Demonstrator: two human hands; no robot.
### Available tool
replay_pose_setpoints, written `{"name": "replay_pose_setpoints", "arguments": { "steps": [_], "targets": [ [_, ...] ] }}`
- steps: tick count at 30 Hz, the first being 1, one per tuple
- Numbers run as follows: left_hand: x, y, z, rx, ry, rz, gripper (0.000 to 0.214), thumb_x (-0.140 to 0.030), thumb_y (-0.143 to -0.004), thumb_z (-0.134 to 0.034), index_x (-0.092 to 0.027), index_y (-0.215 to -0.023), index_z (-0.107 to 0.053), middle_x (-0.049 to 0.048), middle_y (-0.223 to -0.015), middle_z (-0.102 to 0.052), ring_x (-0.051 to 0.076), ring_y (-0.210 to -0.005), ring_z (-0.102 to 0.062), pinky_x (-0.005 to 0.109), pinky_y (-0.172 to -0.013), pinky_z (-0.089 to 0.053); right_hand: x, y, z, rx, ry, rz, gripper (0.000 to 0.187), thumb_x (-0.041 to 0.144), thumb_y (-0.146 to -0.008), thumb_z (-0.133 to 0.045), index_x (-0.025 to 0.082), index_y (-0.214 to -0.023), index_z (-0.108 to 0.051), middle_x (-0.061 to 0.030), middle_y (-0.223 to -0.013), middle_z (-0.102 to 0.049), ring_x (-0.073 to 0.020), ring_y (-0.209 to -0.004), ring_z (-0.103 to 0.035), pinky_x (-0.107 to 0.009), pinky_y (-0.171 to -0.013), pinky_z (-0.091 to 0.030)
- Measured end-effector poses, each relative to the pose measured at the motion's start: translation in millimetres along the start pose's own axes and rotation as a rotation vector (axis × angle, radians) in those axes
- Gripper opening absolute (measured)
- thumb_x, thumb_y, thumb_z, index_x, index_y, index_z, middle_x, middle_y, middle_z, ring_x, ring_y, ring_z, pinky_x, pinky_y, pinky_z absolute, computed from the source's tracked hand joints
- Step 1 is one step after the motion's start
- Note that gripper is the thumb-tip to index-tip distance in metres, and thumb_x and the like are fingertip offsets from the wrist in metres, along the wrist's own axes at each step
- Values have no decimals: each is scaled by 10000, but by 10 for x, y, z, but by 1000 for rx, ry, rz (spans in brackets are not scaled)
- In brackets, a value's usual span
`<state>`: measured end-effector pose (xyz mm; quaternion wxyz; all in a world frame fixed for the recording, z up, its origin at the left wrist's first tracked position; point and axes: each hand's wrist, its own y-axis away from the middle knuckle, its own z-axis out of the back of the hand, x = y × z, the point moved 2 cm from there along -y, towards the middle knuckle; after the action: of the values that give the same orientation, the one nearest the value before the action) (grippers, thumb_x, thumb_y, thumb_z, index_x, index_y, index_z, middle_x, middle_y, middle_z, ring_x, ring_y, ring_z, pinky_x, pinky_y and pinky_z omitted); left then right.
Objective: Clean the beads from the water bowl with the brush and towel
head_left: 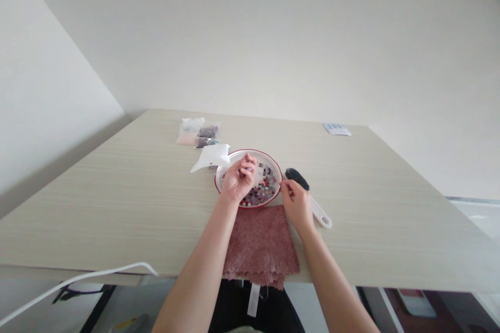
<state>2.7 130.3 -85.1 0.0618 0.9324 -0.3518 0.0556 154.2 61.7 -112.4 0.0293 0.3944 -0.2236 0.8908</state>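
A white plate with a red rim (pixel 219 191) holds many loose, small coloured beads (pixel 262 192). Over its left half, my left hand (pixel 239 179) is turned palm up with curled fingers. A small purplish bead (pixel 249 168) shows among those fingers. At the plate's right edge, my right hand (pixel 297 203) is closed in a pinch; whatever lies between thumb and forefinger is too small to make out. Next to it lies a brush (pixel 321 214) with dark bristles and a white handle. A folded pinkish-brown cloth (pixel 261 244) lies below the plate.
White packaging (pixel 211 156) lies against the plate's left rim. Behind it are clear bags (pixel 195 132) of pink and dark beads. A blue-and-white printed sheet (pixel 336 129) lies at the back right. A white cable (pixel 89 274) crosses the table's front left edge.
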Motion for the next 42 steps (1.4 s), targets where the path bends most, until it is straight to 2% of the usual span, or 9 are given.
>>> {"name": "replay_pose_setpoints", "arguments": {
  "steps": [8, 16, 21, 25, 28, 31, 34, 38, 42],
  "targets": [
    [-9, 1, 4, 4, -14, -4, 158, -110, -847, -391, -117, -834, -548, 20, -742, -563, 3, -565, -553, 21, -464, -434, 5, 1, 7, -5, 3, -3, 242, 259, -833, -395, 171, -787, -615, -30, -737, -638, -117, -601, -546, -212, -570, -390],
    [-18, -37, 29, -111, -194, -216, 185, -68, -788, -419, -115, -681, -562, 26, -649, -593, 112, -702, -618, 266, -710, -530, 2, 2, 7, -5, 5, 2, 239, 258, -837, -389, 180, -797, -611, -27, -754, -645, -123, -618, -556, -216, -576, -403],
    [-20, -15, 16, -261, -276, -262, 210, -18, -745, -391, -103, -696, -577, 48, -672, -629, 93, -632, -616, 198, -612, -523, -6, 25, 52, -41, 48, 4, 238, 270, -838, -387, 179, -810, -605, -42, -782, -641, -150, -663, -555, -251, -625, -409],
    [-14, 4, -19, -332, -408, -310, 188, -53, -762, -413, -81, -752, -599, 75, -718, -664, 102, -561, -610, 185, -512, -515, -30, 64, 146, -135, 136, 2, 242, 261, -842, -362, 180, -829, -590, -66, -829, -629, -182, -748, -551, -294, -713, -410],
    [-5, 10, -22, -296, -385, -300, 231, -47, -792, -397, -75, -875, -611, 73, -784, -680, 56, -504, -585, 132, -478, -494, -86, 112, 221, -216, 244, 10, 221, 243, -826, -374, 183, -848, -586, -78, -874, -604, -207, -843, -527, -335, -796, -384],
    [-8, 18, -16, -215, -330, -255, 370, 17, -785, -343, -93, -1048, -579, 97, -976, -664, 24, -552, -602, 96, -538, -495, -186, 186, 269, -266, 391, -26, 238, 248, -796, -412, 189, -973, -560, -98, -1007, -562, -230, -923, -492, -368, -825, -361],
    [-25, 19, -3, -175, -296, -232, 482, 30, -766, -303, -111, -1177, -511, 118, -1077, -632, 65, -688, -647, 136, -606, -516, -294, 261, 287, -213, 470, -95, 368, 263, -781, -433, 171, -1136, -469, -131, -1084, -529, -261, -976, -472, -394, -810, -363],
    [-36, -2, 12, -160, -284, -286, 441, -53, -799, -339, -112, -1212, -482, 108, -1046, -651, 162, -928, -627, 264, -761, -524, -349, 297, 312, -82, 548, -132, 434, 235, -793, -416, 136, -1216, -409, -145, -1034, -558, -261, -925, -495, -386, -779, -381],
    [-2, -3, 4, -120, -300, -279, 483, 33, -761, -299, -119, -1171, -506, 98, -1113, -622, 163, -1055, -562, 258, -826, -492, -306, 264, 346, 34, 653, -99, 438, 184, -820, -364, 117, -1251, -403, -153, -1010, -586, -258, -892, -511, -364, -755, -390]
  ]
}}
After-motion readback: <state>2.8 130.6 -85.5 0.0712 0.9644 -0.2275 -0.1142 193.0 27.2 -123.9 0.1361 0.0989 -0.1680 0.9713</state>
